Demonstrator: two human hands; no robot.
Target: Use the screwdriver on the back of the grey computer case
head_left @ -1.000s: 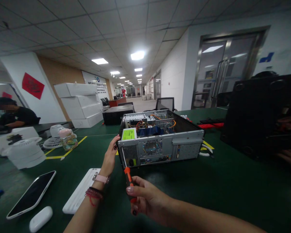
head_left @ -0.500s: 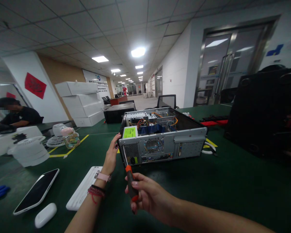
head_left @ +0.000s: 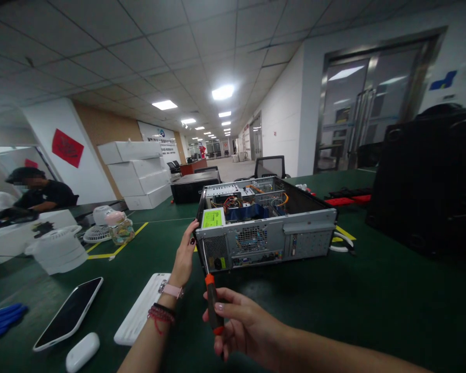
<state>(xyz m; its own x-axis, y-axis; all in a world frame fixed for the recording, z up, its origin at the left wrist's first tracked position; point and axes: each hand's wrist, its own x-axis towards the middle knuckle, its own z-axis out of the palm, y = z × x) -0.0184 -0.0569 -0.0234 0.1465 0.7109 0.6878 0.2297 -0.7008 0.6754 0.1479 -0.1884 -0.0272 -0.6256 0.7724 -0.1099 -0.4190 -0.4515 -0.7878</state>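
An opened desktop computer case (head_left: 310,235) lies on its side, its rear panel facing me. Inside it show a power supply (head_left: 213,218) with a bright green label, wiring and blue ribbon cable. My left hand (head_left: 184,254) rests with extended fingers against the case's left side, near the rear corner. A screwdriver (head_left: 213,305) with a black and orange handle is held in my closed right hand (head_left: 243,324). Its shaft points up to the upper left of the rear panel, beside the power supply's mesh. I cannot make out whether the tip sits in a screw.
On the green table (head_left: 295,321) to the left are a phone (head_left: 70,313), a white earbud case (head_left: 82,352), a white slab (head_left: 140,311), blue gloves (head_left: 3,321) and a jar (head_left: 120,228). White pliers-like handles (head_left: 344,242) lie right of the case; a black panel (head_left: 415,181) stands farther right.
The whole view has shifted slightly, so things sit a bit lower and to the right. My right hand's fingers have moved a little around the handle; the left hand stays against the case.
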